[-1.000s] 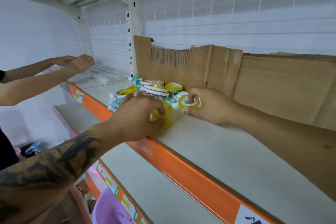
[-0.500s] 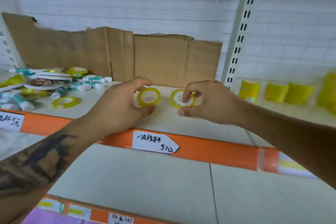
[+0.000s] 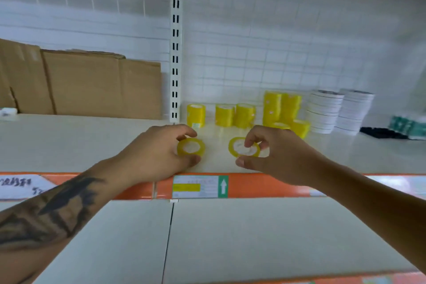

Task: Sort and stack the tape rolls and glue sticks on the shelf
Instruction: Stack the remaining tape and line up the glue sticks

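My left hand (image 3: 159,152) grips a small yellow tape roll (image 3: 191,148) between thumb and fingers, just above the white shelf (image 3: 92,143). My right hand (image 3: 276,157) pinches a second yellow tape roll (image 3: 242,148), one finger through its core. Both rolls hover near the shelf's front edge. Behind them stand stacks of yellow tape rolls (image 3: 244,115), a taller yellow stack (image 3: 281,106) and two stacks of white tape rolls (image 3: 338,110).
A white slotted upright (image 3: 175,53) divides the shelf bays. Cardboard sheets (image 3: 101,85) lean against the back wall at left. Teal and black packs (image 3: 405,127) lie far right. An orange price rail (image 3: 265,185) runs along the front edge, with a lower shelf (image 3: 253,237) beneath.
The view has swung right, from the loose pile by the cardboard to the bay with the stacked rolls. Both hands carried their yellow rolls rightward with it.
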A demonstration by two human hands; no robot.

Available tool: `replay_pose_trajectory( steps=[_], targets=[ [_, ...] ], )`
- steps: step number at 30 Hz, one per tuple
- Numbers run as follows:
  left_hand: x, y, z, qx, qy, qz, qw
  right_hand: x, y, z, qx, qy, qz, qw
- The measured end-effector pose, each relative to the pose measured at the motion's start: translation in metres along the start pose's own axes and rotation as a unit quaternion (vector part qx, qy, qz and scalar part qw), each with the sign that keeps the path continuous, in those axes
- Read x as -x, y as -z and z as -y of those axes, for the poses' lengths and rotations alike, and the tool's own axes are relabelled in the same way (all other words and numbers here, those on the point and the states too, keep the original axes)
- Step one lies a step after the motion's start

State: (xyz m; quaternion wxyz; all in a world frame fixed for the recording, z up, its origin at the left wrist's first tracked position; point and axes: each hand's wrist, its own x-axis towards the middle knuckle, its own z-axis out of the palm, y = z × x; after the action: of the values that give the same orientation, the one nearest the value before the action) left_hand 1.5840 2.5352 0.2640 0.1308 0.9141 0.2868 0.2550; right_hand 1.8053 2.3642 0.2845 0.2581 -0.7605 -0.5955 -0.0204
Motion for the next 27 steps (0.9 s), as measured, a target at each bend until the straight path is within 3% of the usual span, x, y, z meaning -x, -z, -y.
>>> replay_pose_trajectory(
  steps=[13, 20, 27],
  targets=[
    [-0.084, -0.116, -0.171, 0.007, 0.023, 0.067, 0.997, 0.016, 0.082, -0.206, -0.021, 0.02, 0.03, 0.999],
    [-0.092, -0.129, -0.193, 0.012, 0.024, 0.097, 0.995, 0.004, 0.097, -0.23, -0.072, 0.059, 0.069, 0.993],
    [-0.092, -0.11, -0.198, 0.06, -0.04, 0.053, 0.996, -0.005, 0.104, -0.196, -0.11, 0.121, 0.133, 0.978]
  ],
)
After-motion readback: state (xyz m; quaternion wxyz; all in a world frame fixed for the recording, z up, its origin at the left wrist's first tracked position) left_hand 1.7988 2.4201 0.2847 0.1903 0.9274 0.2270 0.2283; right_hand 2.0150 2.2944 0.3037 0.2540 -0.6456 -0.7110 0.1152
